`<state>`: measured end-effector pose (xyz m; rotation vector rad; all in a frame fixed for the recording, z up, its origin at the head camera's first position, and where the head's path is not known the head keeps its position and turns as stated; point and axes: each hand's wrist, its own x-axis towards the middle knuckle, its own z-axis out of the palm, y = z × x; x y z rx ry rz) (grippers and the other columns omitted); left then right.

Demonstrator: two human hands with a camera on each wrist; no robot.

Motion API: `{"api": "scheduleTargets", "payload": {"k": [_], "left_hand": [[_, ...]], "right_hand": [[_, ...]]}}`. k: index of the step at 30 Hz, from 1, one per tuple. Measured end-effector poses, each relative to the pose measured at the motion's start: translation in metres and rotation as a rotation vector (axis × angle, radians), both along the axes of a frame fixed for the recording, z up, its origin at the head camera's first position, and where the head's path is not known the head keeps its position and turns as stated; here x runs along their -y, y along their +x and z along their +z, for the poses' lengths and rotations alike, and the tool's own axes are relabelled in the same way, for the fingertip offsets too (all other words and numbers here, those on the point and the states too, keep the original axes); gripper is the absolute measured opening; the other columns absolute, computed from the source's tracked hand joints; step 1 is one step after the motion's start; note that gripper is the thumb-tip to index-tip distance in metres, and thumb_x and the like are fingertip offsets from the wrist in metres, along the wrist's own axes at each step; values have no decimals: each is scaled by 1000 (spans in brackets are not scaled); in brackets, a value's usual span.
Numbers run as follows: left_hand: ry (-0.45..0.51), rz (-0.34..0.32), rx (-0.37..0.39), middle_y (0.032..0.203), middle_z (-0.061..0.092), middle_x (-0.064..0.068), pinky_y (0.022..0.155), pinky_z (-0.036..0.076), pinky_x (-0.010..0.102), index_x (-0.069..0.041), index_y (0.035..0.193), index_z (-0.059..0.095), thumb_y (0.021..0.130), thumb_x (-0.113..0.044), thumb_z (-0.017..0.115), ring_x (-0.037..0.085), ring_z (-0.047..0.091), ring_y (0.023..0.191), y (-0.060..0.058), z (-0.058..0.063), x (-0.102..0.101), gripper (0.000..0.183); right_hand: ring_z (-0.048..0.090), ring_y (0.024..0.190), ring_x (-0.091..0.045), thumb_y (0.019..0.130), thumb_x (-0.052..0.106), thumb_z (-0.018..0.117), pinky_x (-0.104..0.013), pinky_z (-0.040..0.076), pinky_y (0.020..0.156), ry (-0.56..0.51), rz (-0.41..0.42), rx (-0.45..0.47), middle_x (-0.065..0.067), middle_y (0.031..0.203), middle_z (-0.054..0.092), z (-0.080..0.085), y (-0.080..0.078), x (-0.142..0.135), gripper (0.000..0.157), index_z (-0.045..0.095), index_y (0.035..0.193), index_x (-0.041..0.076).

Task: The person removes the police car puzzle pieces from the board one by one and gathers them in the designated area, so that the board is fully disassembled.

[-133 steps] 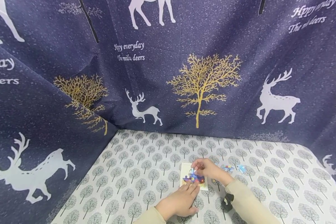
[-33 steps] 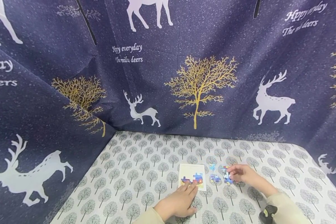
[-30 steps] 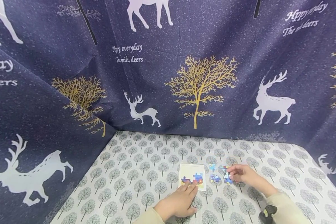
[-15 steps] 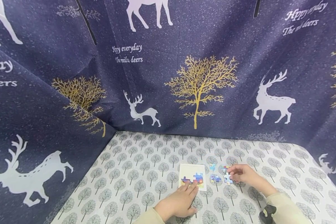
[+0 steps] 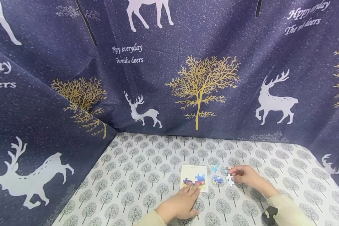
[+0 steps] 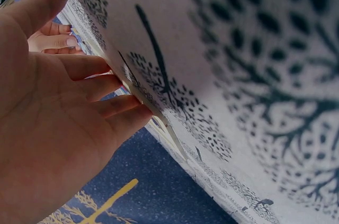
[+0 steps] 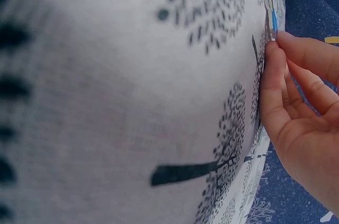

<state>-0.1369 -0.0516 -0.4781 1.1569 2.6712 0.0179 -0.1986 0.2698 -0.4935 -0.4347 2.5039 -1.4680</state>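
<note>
A small puzzle tray [image 5: 188, 173] with a pale bare upper area lies on the table, its lower part filled with blue, red and yellow pieces [image 5: 199, 179]. My left hand [image 5: 181, 201] rests with straight fingers over the tray's lower edge; the left wrist view shows the fingertips [image 6: 142, 113] at that edge. To the right of the tray, my right hand [image 5: 244, 175] pinches a puzzle piece [image 5: 229, 180] between thumb and forefinger, low over the cloth. Seen from the right wrist, this piece [image 7: 272, 18] shows thin and edge-on.
Between the tray and my right hand lie loose puzzle pieces: a light blue one [image 5: 214, 169], a blue one [image 5: 217, 180] and a multicoloured one [image 5: 226, 169]. A tree-print cloth [image 5: 147, 201] covers the table. Dark blue deer-print fabric [image 5: 158, 72] hangs behind and at the left.
My right hand has moved right, from over the tray to the loose pieces, and pinches one there. Lately that piece looks paler, from dark blue to whitish. My left hand has stayed on the tray.
</note>
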Motion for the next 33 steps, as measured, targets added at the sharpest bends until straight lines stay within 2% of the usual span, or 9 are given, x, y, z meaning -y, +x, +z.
{"api": "scheduleTargets", "payload": {"k": [23, 33], "left_hand": [[-22, -1, -17, 159, 19, 9, 113, 30, 36, -7, 150, 32, 93, -50, 54, 29, 23, 144, 0, 0, -1, 75], [-17, -1, -24, 159, 20, 9, 113, 31, 36, -7, 149, 33, 93, -50, 55, 29, 23, 144, 0, 1, -1, 75]], "right_hand": [[65, 80, -17, 83, 0, 67, -29, 58, 66, -24, 23, 17, -13, 91, 62, -1, -2, 0, 27, 63, 107, -11], [66, 82, -16, 84, 3, 67, -26, 57, 70, -19, 30, -46, -15, 95, 63, 5, -4, 3, 33, 61, 113, -11]]}}
